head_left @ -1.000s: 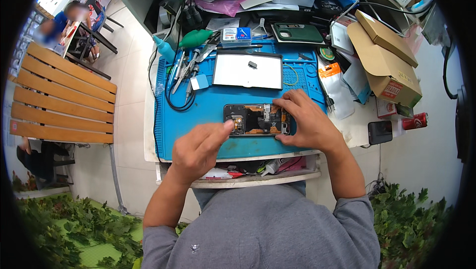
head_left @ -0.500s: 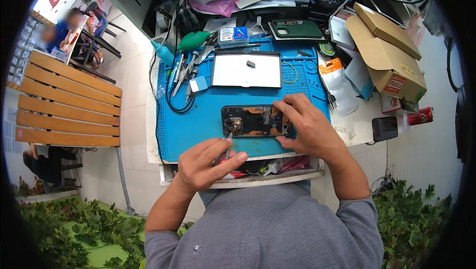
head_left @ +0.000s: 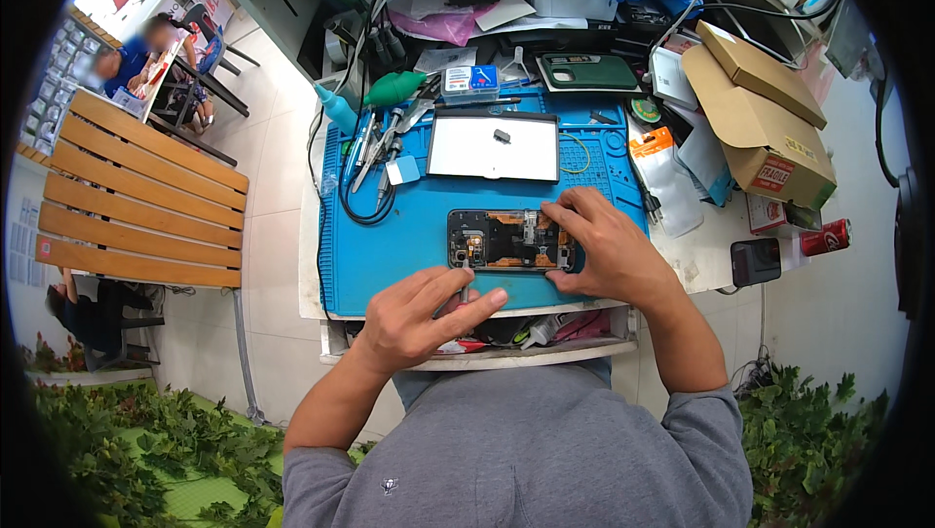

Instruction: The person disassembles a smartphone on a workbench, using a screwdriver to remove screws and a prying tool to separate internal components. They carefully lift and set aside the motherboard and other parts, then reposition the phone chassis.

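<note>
An opened phone, with dark and copper-coloured internals exposed, lies on the blue repair mat. My right hand grips its right end between fingers and thumb. My left hand holds a slim metallic tool, partly hidden by my fingers, whose tip meets the phone's lower left edge near the camera parts. Behind the phone is a shallow black-rimmed tray with a white bottom and a small dark piece in it.
Hand tools, a green blower, a parts box and a green case crowd the back. Cardboard boxes, a red can and a black device sit right. A slatted bench and other people are left.
Compared with a second ago, my left hand has moved from over the phone's left end to below it, showing the tool. My right hand keeps its grip.
</note>
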Available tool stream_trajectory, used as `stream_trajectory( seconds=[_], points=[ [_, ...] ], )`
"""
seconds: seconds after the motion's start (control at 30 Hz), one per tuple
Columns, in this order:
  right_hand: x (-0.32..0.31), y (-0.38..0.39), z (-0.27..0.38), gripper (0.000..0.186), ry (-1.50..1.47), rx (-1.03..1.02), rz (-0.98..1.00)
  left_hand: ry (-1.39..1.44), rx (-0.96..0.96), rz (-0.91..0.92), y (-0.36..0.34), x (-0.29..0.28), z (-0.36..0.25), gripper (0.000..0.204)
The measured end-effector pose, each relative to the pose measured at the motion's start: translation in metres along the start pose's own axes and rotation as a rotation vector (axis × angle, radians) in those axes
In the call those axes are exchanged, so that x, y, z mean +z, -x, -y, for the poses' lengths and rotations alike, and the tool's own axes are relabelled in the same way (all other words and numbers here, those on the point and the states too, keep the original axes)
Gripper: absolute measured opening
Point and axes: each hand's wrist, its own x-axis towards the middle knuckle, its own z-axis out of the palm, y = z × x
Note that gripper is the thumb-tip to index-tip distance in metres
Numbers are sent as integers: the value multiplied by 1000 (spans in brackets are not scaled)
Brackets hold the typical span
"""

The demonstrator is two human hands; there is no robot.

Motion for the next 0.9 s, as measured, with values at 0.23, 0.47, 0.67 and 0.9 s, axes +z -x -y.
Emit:
stream_trajectory(
  seconds=[0.23,0.47,0.67,0.9],
  points=[
    [-2,-10,-15,79,0,3,81,197,-249,24,-16,-4,19,66],
    [0,2,-16,72,-43,-9,0,341,-399,159,-44,-9,42,64],
    [7,11,4,50,-20,-82,-126,302,-463,248,-50,-15,44,64],
    [16,1,17,46,-24,-140,-132,328,-478,218,-47,-20,46,63]
  ],
)
